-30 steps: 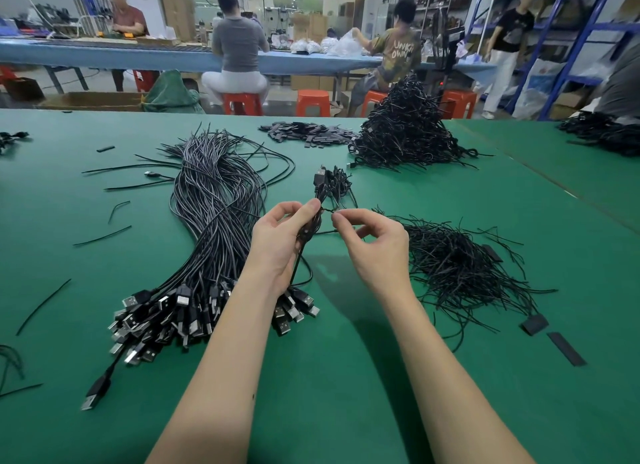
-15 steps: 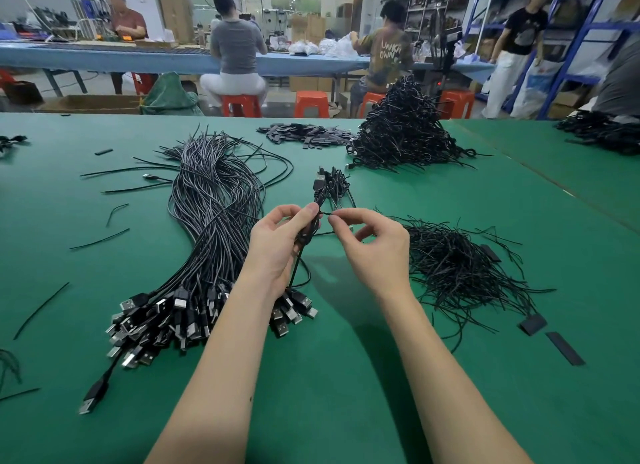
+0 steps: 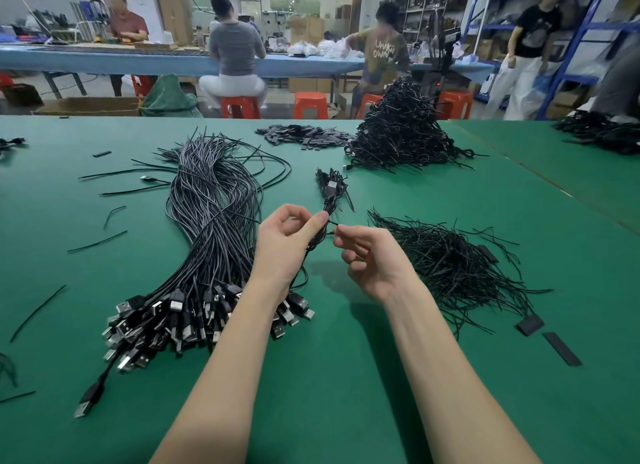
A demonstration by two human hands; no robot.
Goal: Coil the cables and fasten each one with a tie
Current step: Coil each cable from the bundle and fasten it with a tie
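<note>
Just beyond the plug end of the big bundle of USB cables [image 3: 207, 228], your left hand [image 3: 284, 245] grips the coiled cable [image 3: 329, 200], its long axis pointing away from you, while your right hand [image 3: 374, 262], equally near, pinches the twist tie [image 3: 331, 228] at its middle.

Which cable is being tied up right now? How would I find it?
Start at the big bundle of loose cables on the green table. Just right of it, the left hand grips one coiled cable. It alone is lifted off the table, bunched up.
</note>
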